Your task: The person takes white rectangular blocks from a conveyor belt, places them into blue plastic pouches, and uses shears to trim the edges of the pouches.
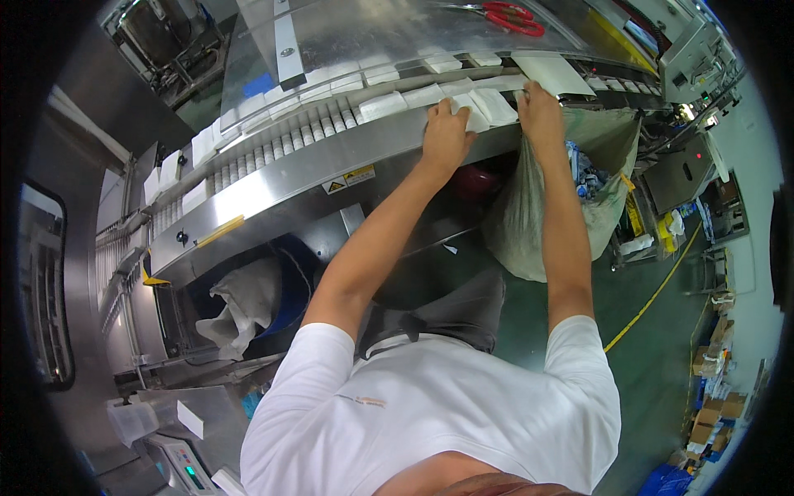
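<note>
Several flat white packets (pixel 494 106) lie overlapped along the near rail of a steel conveyor, between my two hands. My left hand (pixel 447 136) is at the left of these packets, fingers bent over them and thumb against their near side. My right hand (pixel 539 112) closes at the right end of the same group, its fingertips by the edge of a pale flat plate (pixel 552 74). The undersides of the packets and part of my fingertips are hidden. More white packets (pixel 383 106) continue leftward along the conveyor (pixel 273 169).
A clear cover (pixel 364 29) spans the far side, with red-handled scissors (pixel 511 18) on it. Below my right arm hangs a large pale sack (pixel 519 223) holding crumpled blue-and-white wrappers (pixel 585 175). A blue bin (pixel 294 285) with a whitish sack stands under the conveyor; a scale (pixel 184 467) is lower left.
</note>
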`<action>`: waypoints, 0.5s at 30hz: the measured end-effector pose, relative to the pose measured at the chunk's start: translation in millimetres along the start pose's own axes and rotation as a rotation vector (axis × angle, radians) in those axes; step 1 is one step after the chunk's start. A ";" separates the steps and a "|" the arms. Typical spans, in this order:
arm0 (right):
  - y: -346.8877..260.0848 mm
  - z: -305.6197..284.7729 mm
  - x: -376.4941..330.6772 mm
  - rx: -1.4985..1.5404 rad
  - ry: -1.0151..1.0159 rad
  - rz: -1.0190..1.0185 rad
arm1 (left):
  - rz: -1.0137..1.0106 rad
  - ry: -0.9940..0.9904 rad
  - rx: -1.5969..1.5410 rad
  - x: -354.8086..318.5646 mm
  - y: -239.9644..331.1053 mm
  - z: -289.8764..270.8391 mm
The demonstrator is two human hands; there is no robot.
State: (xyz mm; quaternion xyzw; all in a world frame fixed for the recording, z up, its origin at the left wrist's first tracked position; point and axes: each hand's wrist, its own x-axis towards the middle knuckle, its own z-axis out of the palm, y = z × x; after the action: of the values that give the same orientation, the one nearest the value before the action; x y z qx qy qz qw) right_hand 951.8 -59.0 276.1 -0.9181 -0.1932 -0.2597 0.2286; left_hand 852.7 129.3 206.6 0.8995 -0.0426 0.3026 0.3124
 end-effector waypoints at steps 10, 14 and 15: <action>2.5 165.2 135.4 -0.167 -0.213 -0.304 | 0.060 0.063 -0.214 -136.3 31.3 -93.9; -57.1 191.9 141.2 -0.294 -0.281 -0.222 | -0.134 -0.043 -0.198 -228.1 22.7 -134.3; -65.2 190.6 142.7 -0.285 -0.327 -0.207 | -0.190 -0.050 -0.194 -247.1 19.9 -140.9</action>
State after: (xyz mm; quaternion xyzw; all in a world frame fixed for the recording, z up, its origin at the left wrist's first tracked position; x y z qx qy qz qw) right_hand 1107.8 127.3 232.6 -0.9463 -0.2820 -0.1540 0.0345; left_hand 573.5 168.3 163.8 0.8723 0.0061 0.2437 0.4238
